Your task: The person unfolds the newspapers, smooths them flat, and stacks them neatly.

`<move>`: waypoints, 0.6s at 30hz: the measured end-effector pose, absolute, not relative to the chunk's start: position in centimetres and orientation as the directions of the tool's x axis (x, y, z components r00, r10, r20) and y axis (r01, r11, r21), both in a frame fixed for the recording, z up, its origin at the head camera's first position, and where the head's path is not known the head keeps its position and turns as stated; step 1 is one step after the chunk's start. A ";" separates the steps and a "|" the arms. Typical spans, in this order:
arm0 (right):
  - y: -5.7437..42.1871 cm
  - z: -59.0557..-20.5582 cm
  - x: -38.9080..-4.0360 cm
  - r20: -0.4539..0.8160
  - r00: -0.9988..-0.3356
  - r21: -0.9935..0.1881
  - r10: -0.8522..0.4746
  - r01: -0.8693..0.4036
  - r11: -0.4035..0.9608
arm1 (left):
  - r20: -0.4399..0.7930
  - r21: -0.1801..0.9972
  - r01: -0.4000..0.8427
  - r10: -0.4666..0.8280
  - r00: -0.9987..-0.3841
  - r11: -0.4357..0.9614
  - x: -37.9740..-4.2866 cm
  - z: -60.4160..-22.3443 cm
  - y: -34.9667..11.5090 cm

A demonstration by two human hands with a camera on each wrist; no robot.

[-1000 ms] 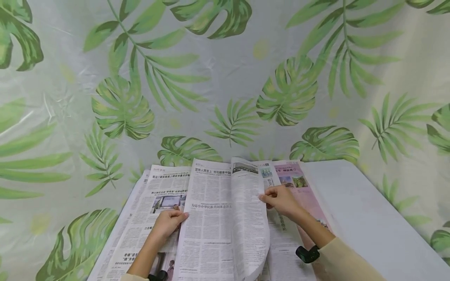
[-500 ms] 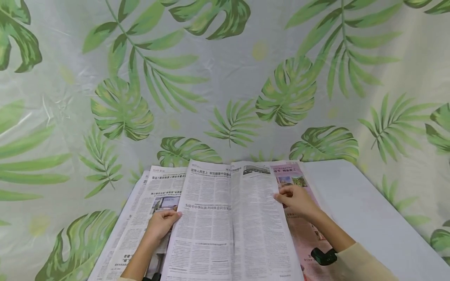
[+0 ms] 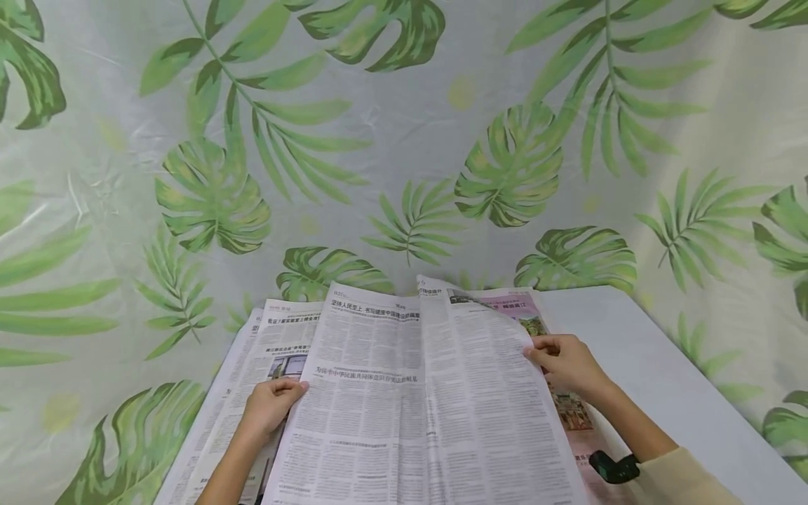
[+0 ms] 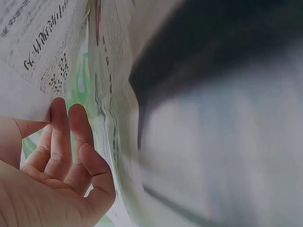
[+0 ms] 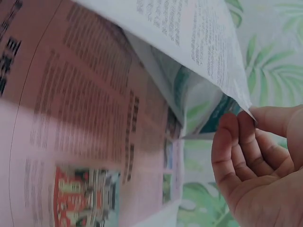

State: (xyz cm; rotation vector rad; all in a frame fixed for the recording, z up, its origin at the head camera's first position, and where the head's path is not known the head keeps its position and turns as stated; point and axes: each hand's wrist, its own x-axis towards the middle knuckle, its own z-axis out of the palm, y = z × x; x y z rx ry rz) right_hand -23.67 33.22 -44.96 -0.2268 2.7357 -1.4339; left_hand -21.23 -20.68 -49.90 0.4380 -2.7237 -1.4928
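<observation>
A newspaper (image 3: 372,407) is spread open between my hands, raised over other sheets, with a crease down its middle and its top right corner curling over. My left hand (image 3: 270,407) pinches its left edge between thumb and forefinger, as the left wrist view shows with the hand (image 4: 61,165) under the page's edge. On the other side, my right hand (image 3: 568,365) pinches the right edge about midway up. In the right wrist view the thumb and fingers of that hand (image 5: 260,156) grip the page edge, the other fingers loosely bent.
Beneath lie more newspapers: black-and-white pages (image 3: 236,421) on the left and a pink page (image 3: 583,435) with colour pictures on the right. They rest on a white table (image 3: 656,372). Behind it hangs a leaf-patterned sheet (image 3: 404,140).
The right page has unfolded outward, my right hand moving right with its edge. My left hand has drawn slightly left and the newspaper is spread wider. The top right corner now curls over.
</observation>
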 end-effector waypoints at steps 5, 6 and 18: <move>35.0 -45.0 -23.5 0.036 -0.992 -0.797 -0.120 -0.101 0.595 | -0.118 0.811 -0.241 -0.253 -0.960 0.534 -20.9 -49.8 -21.6; 35.3 -45.0 -23.4 0.037 -0.993 -0.786 -0.114 -0.099 0.610 | -0.119 0.811 -0.241 -0.254 -0.960 0.534 -20.9 -49.7 -21.8; 39.7 -45.3 -23.2 0.027 -0.999 -0.717 -0.034 -0.043 0.696 | -0.152 0.780 -0.280 -0.265 -0.952 0.559 -19.8 -49.4 -25.3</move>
